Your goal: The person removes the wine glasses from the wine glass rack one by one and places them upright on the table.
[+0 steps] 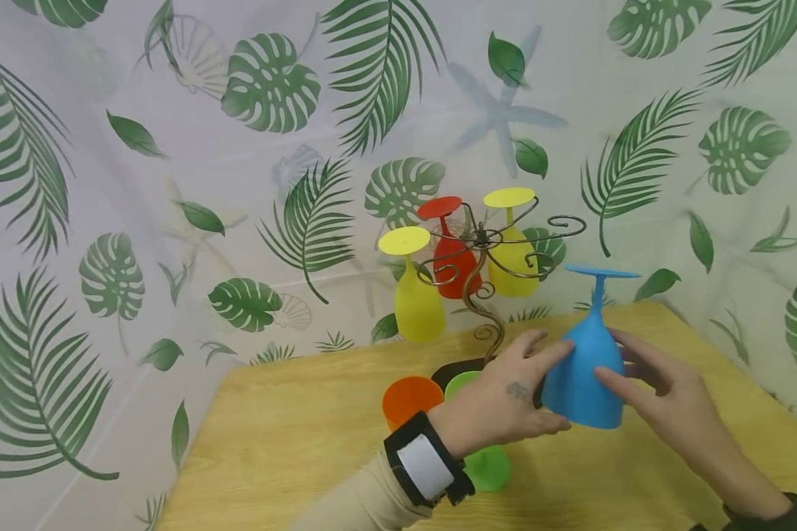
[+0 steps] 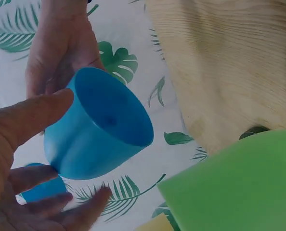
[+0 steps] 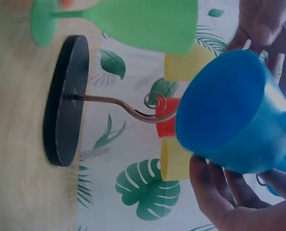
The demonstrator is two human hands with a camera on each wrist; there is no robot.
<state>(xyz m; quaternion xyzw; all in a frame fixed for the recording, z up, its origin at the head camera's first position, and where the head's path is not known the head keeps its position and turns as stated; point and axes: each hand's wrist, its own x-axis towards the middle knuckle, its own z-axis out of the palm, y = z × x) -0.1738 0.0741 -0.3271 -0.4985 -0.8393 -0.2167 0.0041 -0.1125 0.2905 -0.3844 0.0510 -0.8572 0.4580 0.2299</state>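
Observation:
A blue plastic goblet [image 1: 587, 380] is held upside down in the air, its round foot up and its bowl's mouth down. My left hand [image 1: 498, 398] grips the bowl from the left, with the thumb near the rim in the left wrist view. From the right, my right hand [image 1: 677, 402] holds the same bowl between thumb and fingers. The right wrist view looks into the goblet's open mouth [image 3: 220, 106]. Just beyond both hands stands a metal goblet rack [image 1: 483, 313] with curled arms.
Two yellow goblets [image 1: 418, 302] and a red goblet [image 1: 456, 265] hang upside down from the rack. Near its black base [image 3: 68, 106], an orange goblet [image 1: 410, 400] and a green goblet [image 1: 490, 470] stand on the wooden table [image 1: 285, 442], partly behind my left forearm.

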